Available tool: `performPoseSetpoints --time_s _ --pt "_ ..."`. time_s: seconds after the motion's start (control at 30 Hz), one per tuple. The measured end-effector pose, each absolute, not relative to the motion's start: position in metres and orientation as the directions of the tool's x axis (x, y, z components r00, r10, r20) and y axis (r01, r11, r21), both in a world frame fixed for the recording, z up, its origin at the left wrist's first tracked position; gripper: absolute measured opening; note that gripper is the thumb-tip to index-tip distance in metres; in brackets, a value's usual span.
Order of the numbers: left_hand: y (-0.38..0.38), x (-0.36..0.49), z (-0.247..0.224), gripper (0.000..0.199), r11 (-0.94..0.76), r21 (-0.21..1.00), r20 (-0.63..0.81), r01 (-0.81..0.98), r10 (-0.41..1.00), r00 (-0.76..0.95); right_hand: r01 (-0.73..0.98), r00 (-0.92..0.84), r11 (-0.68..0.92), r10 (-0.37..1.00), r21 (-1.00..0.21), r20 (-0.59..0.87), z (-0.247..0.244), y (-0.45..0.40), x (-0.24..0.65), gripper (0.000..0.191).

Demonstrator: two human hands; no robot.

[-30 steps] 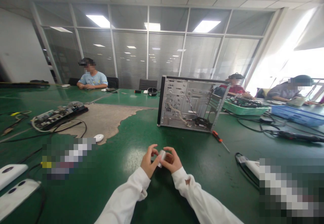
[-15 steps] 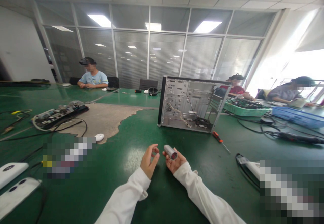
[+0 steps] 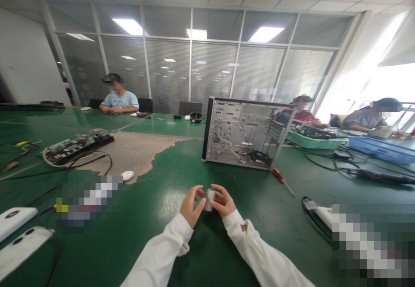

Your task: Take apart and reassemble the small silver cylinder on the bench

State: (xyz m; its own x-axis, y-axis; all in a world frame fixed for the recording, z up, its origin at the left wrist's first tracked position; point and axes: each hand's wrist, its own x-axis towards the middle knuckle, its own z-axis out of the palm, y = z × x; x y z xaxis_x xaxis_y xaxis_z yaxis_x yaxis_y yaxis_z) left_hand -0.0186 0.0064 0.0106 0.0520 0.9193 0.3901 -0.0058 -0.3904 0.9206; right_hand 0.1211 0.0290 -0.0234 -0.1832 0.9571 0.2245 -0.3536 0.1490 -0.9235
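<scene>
A short silvery metal cylinder (image 3: 210, 199) is held in my right hand (image 3: 225, 201), thumb on its near side and fingers curled toward its far side. It stands roughly upright, slightly blurred, just above the green table. My left hand (image 3: 191, 205) is at the cylinder's left side with its fingers curved and apart. Its thumb tip is right by the metal, and whether it touches I cannot tell. Beyond my hands, an open computer case (image 3: 240, 135) shows its bare metal inside, with loose cables. A screwdriver (image 3: 282, 181) with a red and black handle lies near the case's right corner.
To the left lies an opened device (image 3: 78, 146) with exposed parts and cables, beside a worn patch (image 3: 136, 148) of tabletop. A green basket (image 3: 317, 141) and a blue basket (image 3: 382, 149) stand at right, near black cables. White devices (image 3: 16, 220) lie front left. Several people sit around.
My right hand has rolled over and moved slightly left, turning the cylinder from tilted with its end facing me to nearly upright beside my left hand. My left hand has hardly moved.
</scene>
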Motion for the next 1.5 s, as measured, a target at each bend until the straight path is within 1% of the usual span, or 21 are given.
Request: performPoseSetpoints --time_s 0.1,0.2,0.3,0.4,0.5,0.67,0.83,0.93,1.03,1.1,1.17,1.27,1.4,1.5 --pt "0.006 -0.017 0.01 0.037 -0.42 0.907 0.415 0.048 0.906 0.082 -0.149 -0.089 0.384 0.913 -0.911 0.399 -0.024 0.027 0.118 0.067" --pt "0.005 -0.015 0.011 0.038 -0.485 0.863 0.467 0.143 0.872 0.146 0.067 -0.076 0.567 0.823 -0.821 0.562 -0.023 0.022 0.116 0.07" --pt "0.006 -0.014 0.012 0.038 -0.577 0.761 0.534 0.296 0.816 0.219 0.202 -0.089 0.638 0.767 -0.743 0.635 -0.021 0.018 0.117 0.072" --pt "0.007 -0.015 0.01 0.038 -0.622 0.687 0.573 0.375 0.782 0.247 0.271 -0.076 0.652 0.748 -0.708 0.66 -0.019 0.016 0.118 0.071" --pt "0.008 -0.016 0.009 0.037 -0.626 0.66 0.581 0.415 0.776 0.246 0.287 -0.075 0.659 0.739 -0.695 0.669 -0.019 0.016 0.118 0.068" --pt "0.01 -0.016 0.006 0.034 -0.585 0.671 0.564 0.456 0.802 0.197 0.26 -0.076 0.638 0.762 -0.725 0.643 -0.022 0.02 0.116 0.065" --pt "0.018 -0.02 -0.002 0.042 -0.497 0.704 0.512 0.507 0.85 0.123 0.201 -0.099 0.575 0.817 -0.793 0.567 -0.028 0.025 0.113 0.067" --pt "0.024 -0.025 -0.007 0.045 -0.464 0.733 0.453 0.497 0.879 0.151 0.172 -0.142 0.523 0.852 -0.835 0.504 -0.033 0.028 0.113 0.067" --pt "0.028 -0.029 -0.01 0.047 -0.463 0.744 0.417 0.481 0.885 0.207 0.177 -0.137 0.491 0.871 -0.853 0.472 -0.037 0.031 0.116 0.066" --pt "0.03 -0.03 -0.013 0.05 -0.467 0.74 0.405 0.484 0.884 0.233 0.164 -0.107 0.467 0.884 -0.869 0.455 -0.038 0.032 0.118 0.058" --pt "0.03 -0.029 -0.015 0.051 -0.472 0.736 0.4 0.486 0.881 0.251 0.151 -0.069 0.448 0.894 -0.881 0.442 -0.038 0.033 0.12 0.045" --pt "0.03 -0.028 -0.015 0.049 -0.484 0.731 0.412 0.481 0.875 0.255 0.166 -0.024 0.453 0.89 -0.876 0.456 -0.035 0.034 0.122 0.03" --pt "0.028 -0.028 -0.011 0.041 -0.51 0.73 0.44 0.456 0.86 0.258 0.253 -0.036 0.526 0.844 -0.812 0.535 -0.023 0.034 0.123 0.019" --pt "0.027 -0.029 -0.007 0.038 -0.51 0.741 0.436 0.437 0.86 0.265 0.352 -0.09 0.579 0.803 -0.735 0.589 -0.006 0.035 0.125 0.016"
